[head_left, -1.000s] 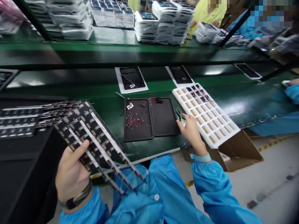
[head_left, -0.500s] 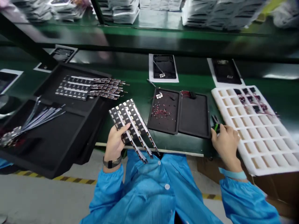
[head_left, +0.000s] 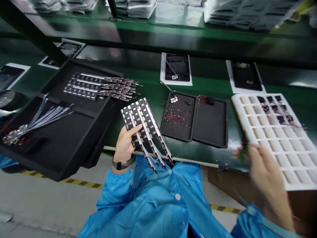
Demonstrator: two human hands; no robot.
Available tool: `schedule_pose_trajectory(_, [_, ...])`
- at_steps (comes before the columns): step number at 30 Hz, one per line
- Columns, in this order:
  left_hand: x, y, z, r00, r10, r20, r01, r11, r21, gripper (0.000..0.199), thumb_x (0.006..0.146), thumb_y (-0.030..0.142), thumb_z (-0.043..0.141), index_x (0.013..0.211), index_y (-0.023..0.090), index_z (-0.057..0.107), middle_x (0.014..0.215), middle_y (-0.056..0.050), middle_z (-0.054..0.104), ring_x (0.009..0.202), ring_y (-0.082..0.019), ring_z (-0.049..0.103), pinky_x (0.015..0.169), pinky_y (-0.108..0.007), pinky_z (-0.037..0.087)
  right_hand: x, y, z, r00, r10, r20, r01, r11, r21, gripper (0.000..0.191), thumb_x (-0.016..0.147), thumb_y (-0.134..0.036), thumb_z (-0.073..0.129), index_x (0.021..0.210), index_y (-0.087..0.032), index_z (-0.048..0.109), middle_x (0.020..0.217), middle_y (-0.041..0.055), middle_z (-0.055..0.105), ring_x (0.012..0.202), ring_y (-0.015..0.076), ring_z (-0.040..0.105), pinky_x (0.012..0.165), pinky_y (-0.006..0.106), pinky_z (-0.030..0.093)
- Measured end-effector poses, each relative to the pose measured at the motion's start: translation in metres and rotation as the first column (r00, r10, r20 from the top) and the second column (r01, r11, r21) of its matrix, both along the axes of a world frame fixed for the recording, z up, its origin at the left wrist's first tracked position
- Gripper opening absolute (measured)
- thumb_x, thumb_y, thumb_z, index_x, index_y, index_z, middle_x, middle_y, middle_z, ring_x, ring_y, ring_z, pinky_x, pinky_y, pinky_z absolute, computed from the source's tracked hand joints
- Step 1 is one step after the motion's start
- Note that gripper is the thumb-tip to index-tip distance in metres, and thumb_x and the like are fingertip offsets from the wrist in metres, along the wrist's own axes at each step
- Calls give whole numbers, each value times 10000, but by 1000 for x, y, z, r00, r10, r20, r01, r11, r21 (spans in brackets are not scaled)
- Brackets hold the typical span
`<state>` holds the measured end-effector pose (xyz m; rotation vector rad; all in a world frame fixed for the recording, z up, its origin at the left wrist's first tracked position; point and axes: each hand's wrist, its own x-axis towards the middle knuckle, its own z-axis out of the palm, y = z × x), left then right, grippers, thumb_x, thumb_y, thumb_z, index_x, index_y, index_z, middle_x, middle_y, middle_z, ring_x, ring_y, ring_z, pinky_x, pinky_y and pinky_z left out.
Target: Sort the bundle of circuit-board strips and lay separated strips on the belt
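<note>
Left of the left fingers (head_left: 136,128) lie more board panels (head_left: 85,86), while the left hand (head_left: 124,142) pinches one panel (head_left: 146,120), its rows seemingly all joined, and the right hand (head_left: 267,168) grips a blurred green tool (head_left: 244,154) beside a white tray (head_left: 298,159), only part-filled.

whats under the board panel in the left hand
At its edge, part of the left hand shows, thumb over the board panel. The other fingertips and anything directly beneath are covered.
</note>
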<state>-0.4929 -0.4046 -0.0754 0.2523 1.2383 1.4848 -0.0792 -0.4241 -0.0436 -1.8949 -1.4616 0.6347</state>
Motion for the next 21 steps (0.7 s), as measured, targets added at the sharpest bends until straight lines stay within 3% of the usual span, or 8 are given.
schedule_pose_trajectory(2, [7,-1,-2,1000,-1,-16,1,1000,8,478,613,252,985,1024,124,778,1001,-106,838,867,-284,821,888,-429,690,-52,-6,0,959,159,-236,-179,982,-67,354,1025,-567,512,1066,-233,622,925,99,731,760,255,687,733,404,564])
schedule_pose_trajectory(4, [12,-2,-3,999,6,-44,-5,1000,16,473,629,256,981,1037,129,780,1034,-104,837,874,-276,821,894,-424,687,-104,-6,-8,874,338,-350,-398,910,-114,337,1076,-525,457,1105,-227,612,969,93,731,821,231,692,745,364,567])
schedule_pose_trajectory(8, [13,-6,-3,994,15,-105,-14,1000,18,483,651,273,977,1071,135,784,1084,-109,833,916,-282,819,910,-426,681,-165,3,-23,816,486,-312,-537,838,-97,264,1123,-424,396,1117,-222,565,896,40,685,753,181,623,714,311,491])
schedule_pose_trajectory(14, [10,-11,-6,986,57,-158,-58,998,-3,495,663,285,972,1102,151,784,1097,-108,829,931,-268,808,904,-405,676,-175,6,-23,756,556,-345,-619,778,-105,260,1139,-408,366,1108,-224,546,861,8,635,768,172,599,727,297,435])
schedule_pose_trajectory(21, [13,-12,-12,983,65,-170,-65,998,7,494,680,279,964,1121,148,783,1097,-102,825,973,-271,804,941,-418,660,-178,5,-23,763,564,-316,-624,770,-130,246,1146,-392,352,1120,-220,527,793,-22,560,689,161,533,689,295,381])
